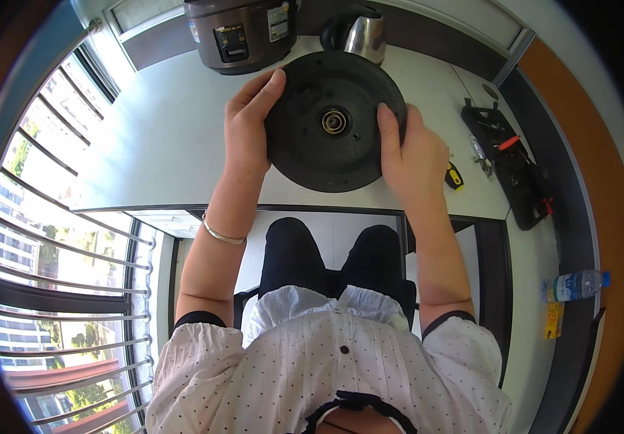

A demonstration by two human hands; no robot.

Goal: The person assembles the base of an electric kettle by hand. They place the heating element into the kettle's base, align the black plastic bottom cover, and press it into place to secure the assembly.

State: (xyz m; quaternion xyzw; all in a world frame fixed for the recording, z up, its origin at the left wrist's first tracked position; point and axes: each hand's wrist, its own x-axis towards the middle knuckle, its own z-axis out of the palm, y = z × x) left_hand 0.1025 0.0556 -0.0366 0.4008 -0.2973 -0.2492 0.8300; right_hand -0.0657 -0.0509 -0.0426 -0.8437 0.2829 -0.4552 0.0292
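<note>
— Plastic, was it, that round thing?

— Yes. I held a kettle base (pixel 335 123), a flat black matte disc with a brass-coloured ring connector at its centre, above the white table (pixel 160 137). My left hand (pixel 248 126) clasped its left rim, my right hand (pixel 413 148) its right rim.

— Anything behind?

— A steel kettle (pixel 361 30) and a grey rice cooker (pixel 243 32).
</note>
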